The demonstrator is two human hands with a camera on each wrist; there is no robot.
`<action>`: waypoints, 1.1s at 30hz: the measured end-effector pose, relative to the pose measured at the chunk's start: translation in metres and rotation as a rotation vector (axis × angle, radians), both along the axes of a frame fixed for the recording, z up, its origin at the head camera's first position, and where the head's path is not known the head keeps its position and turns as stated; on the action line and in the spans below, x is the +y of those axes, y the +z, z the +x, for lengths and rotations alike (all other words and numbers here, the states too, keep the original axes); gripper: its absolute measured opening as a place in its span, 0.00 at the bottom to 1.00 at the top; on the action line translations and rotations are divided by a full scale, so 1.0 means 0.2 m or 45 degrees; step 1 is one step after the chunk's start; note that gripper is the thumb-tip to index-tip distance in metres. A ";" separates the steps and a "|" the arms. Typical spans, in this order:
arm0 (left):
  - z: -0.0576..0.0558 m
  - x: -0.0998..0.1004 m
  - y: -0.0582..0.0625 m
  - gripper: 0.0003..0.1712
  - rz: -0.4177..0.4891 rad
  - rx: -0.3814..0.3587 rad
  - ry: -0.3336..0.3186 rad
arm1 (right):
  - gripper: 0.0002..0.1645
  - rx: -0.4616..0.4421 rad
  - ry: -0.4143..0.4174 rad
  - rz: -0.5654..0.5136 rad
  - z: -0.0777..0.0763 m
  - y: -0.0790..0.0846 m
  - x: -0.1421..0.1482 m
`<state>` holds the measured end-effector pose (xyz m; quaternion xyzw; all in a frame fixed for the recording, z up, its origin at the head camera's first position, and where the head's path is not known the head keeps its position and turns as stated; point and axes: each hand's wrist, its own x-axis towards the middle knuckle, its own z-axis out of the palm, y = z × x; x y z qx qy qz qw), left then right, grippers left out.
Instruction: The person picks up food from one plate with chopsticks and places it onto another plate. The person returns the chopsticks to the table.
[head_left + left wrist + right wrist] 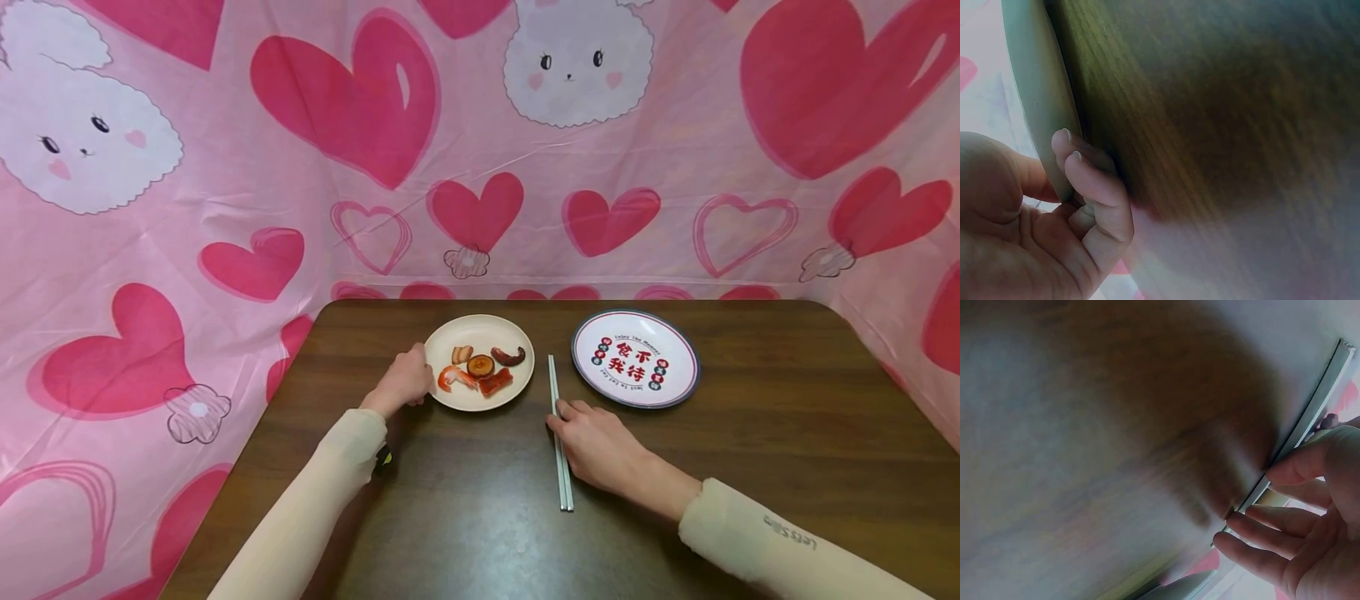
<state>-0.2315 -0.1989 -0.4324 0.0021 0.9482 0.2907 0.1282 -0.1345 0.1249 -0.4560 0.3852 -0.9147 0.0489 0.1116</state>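
Note:
At the left rim of a cream plate (480,402), my left hand (406,379) grips the edge; the left wrist view shows the thumb and curled fingers at the plate's side (1041,75). On that plate lie a shrimp (453,378), a round mushroom-like piece (481,367), a dark curved piece (508,357), a reddish slab (496,382) and a pale strip (462,354). My right hand (600,446) pinches a pair of silver chopsticks (562,483) between thumb and fingers, around their middle. They lie lengthwise along the tabletop.
A white plate with a blue rim and red lettering (636,358) stands right of the chopsticks, near the far edge. The brown wooden table (465,517) reaches back to a pink cloth (525,167) printed with hearts and rabbits.

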 end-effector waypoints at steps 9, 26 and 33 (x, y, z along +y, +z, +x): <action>0.01 0.00 -0.01 0.22 0.041 -0.019 0.044 | 0.16 -0.113 -0.006 0.008 -0.01 0.01 0.00; 0.01 -0.07 0.20 0.32 -0.091 0.159 0.094 | 0.21 -0.006 -0.047 -0.193 -0.07 0.15 0.08; -0.03 0.04 0.37 0.31 -0.095 0.588 -0.057 | 0.29 -0.021 -0.285 -0.179 -0.23 0.36 0.14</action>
